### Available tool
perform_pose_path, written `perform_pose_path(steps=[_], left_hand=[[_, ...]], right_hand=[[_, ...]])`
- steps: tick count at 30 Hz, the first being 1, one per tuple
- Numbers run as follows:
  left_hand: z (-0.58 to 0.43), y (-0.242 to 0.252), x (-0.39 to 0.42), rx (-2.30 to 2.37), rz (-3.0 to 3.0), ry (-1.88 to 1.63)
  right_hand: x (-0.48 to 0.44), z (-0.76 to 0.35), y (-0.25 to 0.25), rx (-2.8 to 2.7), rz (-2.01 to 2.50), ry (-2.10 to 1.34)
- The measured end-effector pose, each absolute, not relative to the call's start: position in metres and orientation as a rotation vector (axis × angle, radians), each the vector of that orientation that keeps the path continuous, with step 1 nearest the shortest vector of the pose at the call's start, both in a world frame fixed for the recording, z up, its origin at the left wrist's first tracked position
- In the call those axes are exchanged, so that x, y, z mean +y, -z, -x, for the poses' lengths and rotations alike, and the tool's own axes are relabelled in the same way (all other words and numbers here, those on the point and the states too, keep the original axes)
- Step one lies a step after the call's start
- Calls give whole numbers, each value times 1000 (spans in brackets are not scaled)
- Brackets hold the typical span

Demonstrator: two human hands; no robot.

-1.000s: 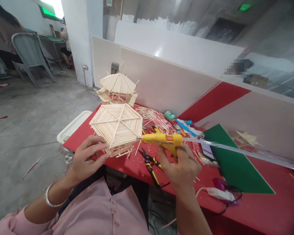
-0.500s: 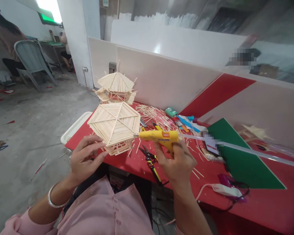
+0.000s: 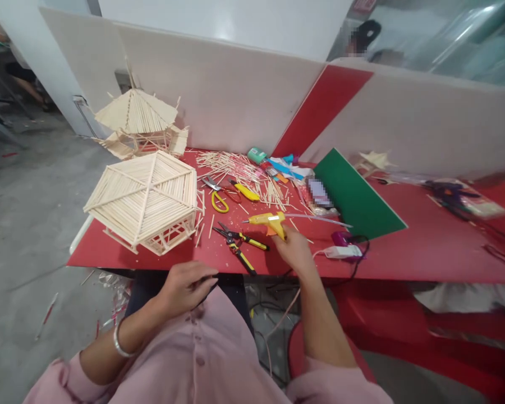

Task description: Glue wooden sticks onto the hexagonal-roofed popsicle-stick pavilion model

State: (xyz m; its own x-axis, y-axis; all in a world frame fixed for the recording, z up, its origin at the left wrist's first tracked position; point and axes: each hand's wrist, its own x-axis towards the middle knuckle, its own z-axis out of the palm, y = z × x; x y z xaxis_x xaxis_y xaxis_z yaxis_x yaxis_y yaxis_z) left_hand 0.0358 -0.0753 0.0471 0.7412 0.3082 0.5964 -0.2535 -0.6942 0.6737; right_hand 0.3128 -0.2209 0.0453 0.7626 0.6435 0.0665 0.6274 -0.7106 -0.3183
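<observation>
My right hand (image 3: pixel 295 252) is closed round the handle of a yellow hot glue gun (image 3: pixel 266 219), low over the red table, its nozzle pointing left. A clear glue stick (image 3: pixel 317 217) trails from its back. My left hand (image 3: pixel 188 285) is off the model, in front of my body by the table's near edge, fingers loosely bent and thumb apart, with nothing visible in it. The wooden-stick pavilion model (image 3: pixel 145 199) with a six-sided roof stands at the table's left end. Cutting pliers (image 3: pixel 239 242) with black and yellow handles lie open between it and the glue gun.
Behind stands a second stick pavilion (image 3: pixel 137 115). Loose wooden sticks (image 3: pixel 227 163), yellow-handled scissors (image 3: pixel 220 202), a yellow cutter (image 3: pixel 246 191), and a green bottle (image 3: pixel 257 155) lie along the back. A green board (image 3: pixel 357 196) leans at right; a white power-strip plug (image 3: pixel 343 252) lies before it.
My right hand has drawn the glue gun away from the pavilion, rightward and down to the table. My left hand has let go of the model and come back toward my body. The view has turned right.
</observation>
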Motion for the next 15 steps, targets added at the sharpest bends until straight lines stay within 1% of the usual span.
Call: perform_pose_path(steps=[3, 7, 10, 15], left_hand=[[-48, -27, -77, 83, -2178, -806], [-32, -17, -64, 224, -2228, -778], [-5, -12, -53, 483, -2235, -813], [41, 4, -34, 980, -2195, -910]], right_hand=[[-206, -325, -21, -974, 2666, -133], [-196, -327, -19, -1002, 2650, -87], [-192, -318, -29, -1110, 2522, -73], [-145, -307, -37, -1361, 2229, -274]])
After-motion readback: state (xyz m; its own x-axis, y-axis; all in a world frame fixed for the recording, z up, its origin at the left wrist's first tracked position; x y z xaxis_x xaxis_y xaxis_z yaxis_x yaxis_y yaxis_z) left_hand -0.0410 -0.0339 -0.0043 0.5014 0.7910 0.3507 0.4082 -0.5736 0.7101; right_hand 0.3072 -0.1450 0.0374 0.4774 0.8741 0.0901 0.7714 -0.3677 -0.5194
